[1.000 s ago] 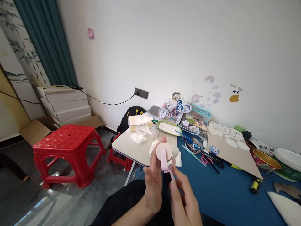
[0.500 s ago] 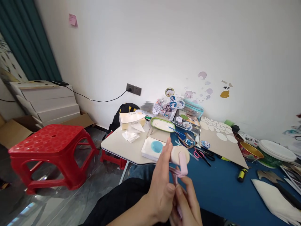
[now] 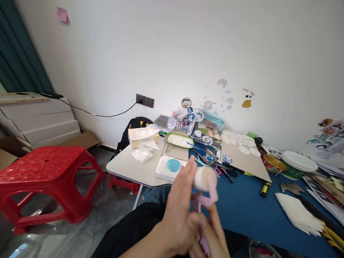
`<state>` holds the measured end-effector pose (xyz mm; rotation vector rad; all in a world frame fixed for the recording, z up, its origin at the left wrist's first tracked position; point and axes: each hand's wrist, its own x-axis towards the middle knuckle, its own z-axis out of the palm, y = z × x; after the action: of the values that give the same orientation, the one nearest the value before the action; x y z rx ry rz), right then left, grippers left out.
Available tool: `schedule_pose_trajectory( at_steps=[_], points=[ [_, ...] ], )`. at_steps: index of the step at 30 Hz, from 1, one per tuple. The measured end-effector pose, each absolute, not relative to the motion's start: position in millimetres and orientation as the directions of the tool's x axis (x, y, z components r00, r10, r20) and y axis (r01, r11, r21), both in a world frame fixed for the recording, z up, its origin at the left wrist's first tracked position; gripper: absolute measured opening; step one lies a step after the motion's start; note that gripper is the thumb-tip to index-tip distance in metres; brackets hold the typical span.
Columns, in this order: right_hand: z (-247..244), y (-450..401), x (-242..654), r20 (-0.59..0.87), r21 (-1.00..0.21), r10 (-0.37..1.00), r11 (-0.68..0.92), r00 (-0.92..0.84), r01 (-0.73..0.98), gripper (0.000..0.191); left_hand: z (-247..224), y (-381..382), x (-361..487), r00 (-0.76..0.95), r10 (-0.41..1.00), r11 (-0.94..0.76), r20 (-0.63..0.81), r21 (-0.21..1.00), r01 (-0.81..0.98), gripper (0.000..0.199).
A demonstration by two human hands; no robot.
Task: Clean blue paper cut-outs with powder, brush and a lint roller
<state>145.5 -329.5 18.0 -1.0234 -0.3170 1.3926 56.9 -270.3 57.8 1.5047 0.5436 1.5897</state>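
My right hand (image 3: 212, 234) is wrapped round the pink handle of a small lint roller (image 3: 202, 178), a cream-white roll on a bent pink arm. The roll stands at the top, above the table edge. My left hand (image 3: 179, 211) is held upright with its fingers stretched out together, its palm side turned to the roller. Its fingertips are at the left end of the roll; whether they touch it I cannot tell. The left thumb lies close to the right hand and hides part of the handle. Behind my left fingers lies a white pad (image 3: 164, 172) with a blue round patch.
On the table stand a tissue pack (image 3: 143, 136), a green-rimmed tray (image 3: 179, 140), scissors (image 3: 225, 172), a grey board with pale cut-outs (image 3: 252, 168), a yellow-black cutter (image 3: 265, 190), a white-lidded tub (image 3: 299, 161) and white cloth (image 3: 298, 215). A red stool (image 3: 51, 179) is at left.
The view has turned slightly right, so the surroundings sit further left. The roller has tilted a little; the left hand is still flat beside it and its thumb is nearer the right hand.
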Motion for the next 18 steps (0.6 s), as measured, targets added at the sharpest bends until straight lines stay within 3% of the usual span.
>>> schedule_pose_trajectory(
  at_steps=[4,8,11,14,16,18],
  points=[
    [15.3,-324.8,162.3,-0.247,-0.703,0.968,-0.206,-0.038,-0.681,0.047,60.7,-265.5,55.8,0.148,0.864,-0.376,0.482,0.812,-0.447,0.071],
    [14.1,-319.4,174.6,-0.148,-0.649,0.981,-0.191,-0.125,-0.736,0.039,67.3,-262.8,52.6,0.105,0.895,-0.273,0.433,0.72,-0.638,0.065],
    [16.5,-319.8,171.7,-0.14,-0.625,0.978,-0.209,-0.155,-0.752,0.035,75.6,-260.6,47.9,-0.043,0.861,-0.46,0.506,0.74,-0.491,0.056],
    [19.9,-322.6,162.4,-0.188,-0.64,0.977,-0.197,-0.097,-0.742,0.045,76.1,-257.4,50.1,-0.009,0.797,-0.594,0.604,0.782,-0.189,0.046],
    [21.1,-323.8,157.2,-0.226,-0.66,0.973,-0.179,-0.035,-0.73,0.055,69.7,-255.9,58.2,0.078,0.766,-0.634,0.638,0.77,-0.077,0.049],
    [20.9,-324.3,154.6,-0.247,-0.685,0.967,-0.13,0.06,-0.717,0.059,62.2,-255.2,68.4,0.135,0.742,-0.656,0.657,0.753,-0.059,0.066]
  ],
)
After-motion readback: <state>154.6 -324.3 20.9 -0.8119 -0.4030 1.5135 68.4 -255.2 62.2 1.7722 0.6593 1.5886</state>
